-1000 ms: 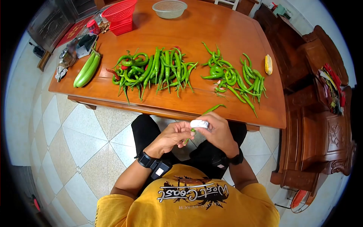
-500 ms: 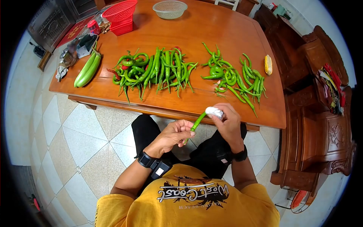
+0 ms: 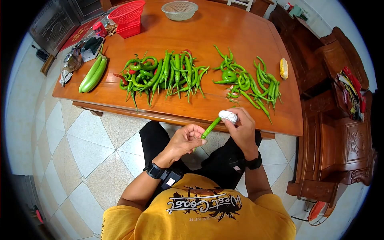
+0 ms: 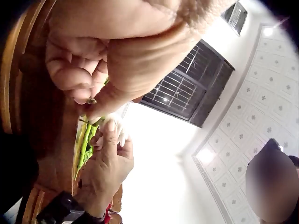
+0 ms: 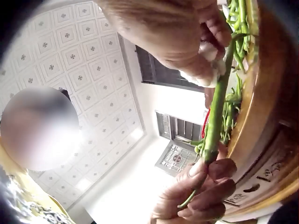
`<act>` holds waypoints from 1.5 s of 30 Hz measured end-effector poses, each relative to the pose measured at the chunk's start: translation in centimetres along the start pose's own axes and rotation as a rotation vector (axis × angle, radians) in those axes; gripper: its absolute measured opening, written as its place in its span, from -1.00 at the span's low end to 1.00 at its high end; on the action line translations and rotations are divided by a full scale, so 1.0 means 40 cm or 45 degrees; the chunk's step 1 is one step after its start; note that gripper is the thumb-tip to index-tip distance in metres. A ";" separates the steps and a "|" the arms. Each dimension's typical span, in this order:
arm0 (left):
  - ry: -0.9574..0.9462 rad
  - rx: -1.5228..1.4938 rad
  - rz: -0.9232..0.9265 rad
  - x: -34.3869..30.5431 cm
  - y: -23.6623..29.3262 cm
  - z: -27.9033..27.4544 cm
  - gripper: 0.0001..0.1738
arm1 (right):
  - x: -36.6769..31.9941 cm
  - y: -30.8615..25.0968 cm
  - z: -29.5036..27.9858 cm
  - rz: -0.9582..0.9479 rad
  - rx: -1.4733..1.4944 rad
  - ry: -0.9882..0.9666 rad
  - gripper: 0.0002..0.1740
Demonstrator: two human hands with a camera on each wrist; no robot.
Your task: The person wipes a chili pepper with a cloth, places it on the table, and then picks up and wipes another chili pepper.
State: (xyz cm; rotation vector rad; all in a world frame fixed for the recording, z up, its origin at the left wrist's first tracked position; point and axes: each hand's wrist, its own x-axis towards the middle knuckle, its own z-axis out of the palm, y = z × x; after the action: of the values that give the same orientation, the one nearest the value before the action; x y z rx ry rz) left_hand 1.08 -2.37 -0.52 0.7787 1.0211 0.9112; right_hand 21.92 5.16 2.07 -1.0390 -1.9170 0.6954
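A long green chili pepper point(image 3: 211, 128) is pinched at its stem end between the thumb and fingers of my left hand point(image 3: 183, 141). The thin stem curves out past those fingertips point(image 5: 198, 172) in the right wrist view. My right hand point(image 3: 244, 130) grips a crumpled white cloth or tissue point(image 3: 228, 116) against the far part of the same pepper. Much of the wad is hidden behind the fingers in the right wrist view, where the pepper's thin tip pokes out beyond it. Both hands are above my lap, by the table's near edge.
On the wooden table point(image 3: 224, 28) lie a large pile of chili peppers point(image 3: 164, 74), smaller groups of peppers point(image 3: 240, 80) to its right, pale green eggplants point(image 3: 93, 75) and a corn cob point(image 3: 284, 69). Red baskets point(image 3: 127, 20) and a pale colander point(image 3: 179, 11) stand farther back.
My right hand has slid the white wad outward along the pepper, away from my left hand, uncovering the pepper's middle. My left hand has kept its pinch in nearly the same place.
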 end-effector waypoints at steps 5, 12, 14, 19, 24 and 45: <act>0.010 0.053 0.007 0.001 -0.005 0.004 -0.65 | -0.020 -0.043 0.007 0.120 0.089 -0.148 -0.67; 0.007 0.068 0.017 -0.001 -0.004 0.005 -0.66 | -0.019 -0.046 0.013 -0.069 0.091 -0.254 -0.71; 0.022 0.073 0.021 -0.003 0.000 0.005 -0.66 | -0.004 -0.036 0.002 0.004 0.019 -0.107 -0.71; 0.051 0.045 0.121 -0.006 0.006 0.012 -0.68 | 0.006 0.000 -0.006 -0.010 0.057 0.053 -0.66; 0.070 0.078 0.182 0.000 -0.007 0.007 -0.70 | -0.020 -0.034 0.023 -0.134 0.036 -0.080 -0.60; 0.087 0.157 0.113 0.009 -0.023 -0.001 -0.74 | -0.052 -0.030 0.024 -0.129 0.098 -0.309 -0.64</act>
State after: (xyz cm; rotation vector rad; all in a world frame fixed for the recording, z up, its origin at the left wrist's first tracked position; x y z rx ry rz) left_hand 1.38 -2.41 -1.47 0.9072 1.1180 0.9628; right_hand 21.29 2.69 1.67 -0.8338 -2.1160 0.8623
